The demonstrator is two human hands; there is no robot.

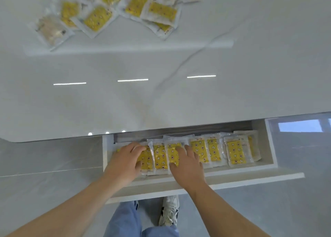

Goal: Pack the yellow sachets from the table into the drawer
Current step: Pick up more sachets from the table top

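Left hand [125, 162] covering drawer [250, 178] sachets [160, 158], right hand [188, 165] perhaps pressing

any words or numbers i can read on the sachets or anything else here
No text here can be read.
drawer sachets: small reddish marks near the top edge, too blurred to read
table sachets: small print on some, too small and blurred to read
shoe: no label can be made out
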